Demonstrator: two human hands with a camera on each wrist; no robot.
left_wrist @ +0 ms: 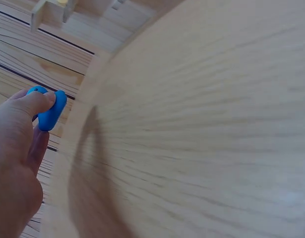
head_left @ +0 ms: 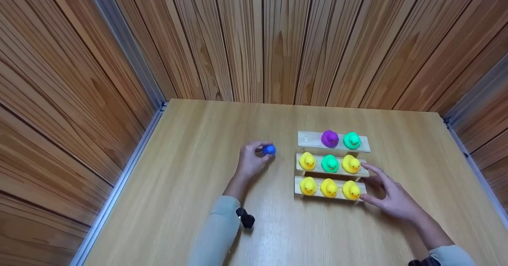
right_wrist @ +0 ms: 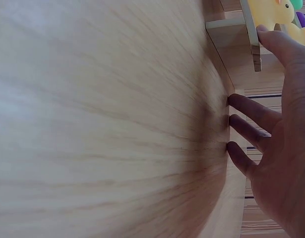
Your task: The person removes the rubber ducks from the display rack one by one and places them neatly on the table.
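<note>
My left hand point(head_left: 251, 159) pinches a small blue toy duck point(head_left: 269, 149) between thumb and fingers, held left of a three-step wooden rack point(head_left: 308, 139). In the left wrist view the blue duck point(left_wrist: 52, 111) appears above the tabletop, gripped from the side. My right hand point(head_left: 391, 198) is spread at the rack's right end. Its thumb point(right_wrist: 274, 42) touches the end of the lowest step, and its other fingers point(right_wrist: 254, 113) reach down toward the tabletop. The bottom step holds three yellow ducks point(head_left: 329, 187); the middle has yellow, green point(head_left: 330, 163), yellow.
On the top step a purple duck point(head_left: 330, 138) sits in the middle and a green duck point(head_left: 352, 140) at the right; its left spot is bare wood. A wood-panelled wall point(head_left: 274, 43) rises behind the table point(head_left: 190, 139), with metal rails along both sides.
</note>
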